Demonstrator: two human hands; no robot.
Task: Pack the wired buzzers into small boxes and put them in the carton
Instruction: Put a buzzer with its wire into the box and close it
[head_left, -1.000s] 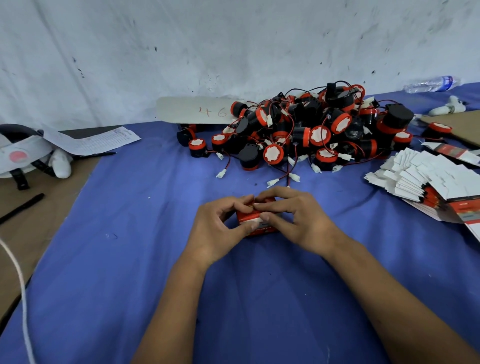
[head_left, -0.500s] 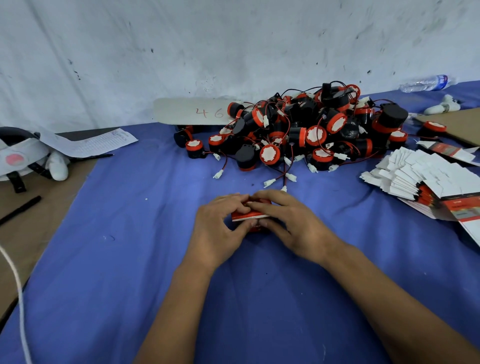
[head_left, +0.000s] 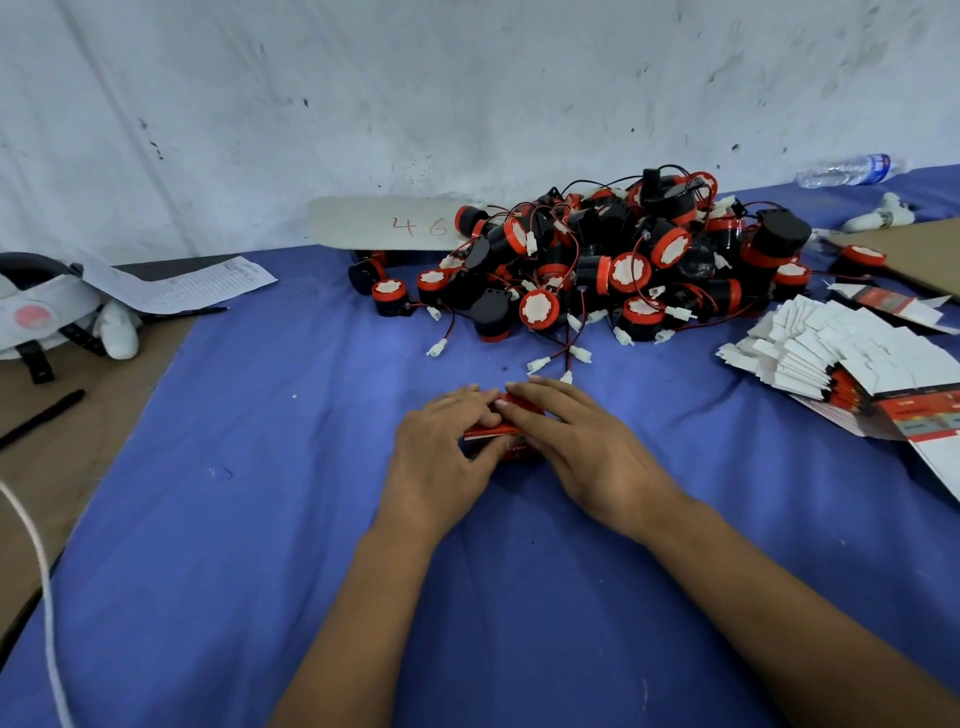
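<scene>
Both hands meet over a small red box (head_left: 501, 434) on the blue cloth (head_left: 260, 493), directly ahead of the person — the left hand (head_left: 441, 457) grips its near-left end, thumb on the front edge, while the right hand (head_left: 576, 452) lies across its top, fingers nearly straight, pressing. The box's long axis runs left to right, each hand equally near. The buzzer pile (head_left: 597, 265) sits just beyond. The box's contents and flap are hidden — no carton is clearly identifiable.

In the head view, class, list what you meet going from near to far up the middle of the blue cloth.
Left hand and right hand on the small red box → loose white connectors → pile of buzzers → white wall.
</scene>
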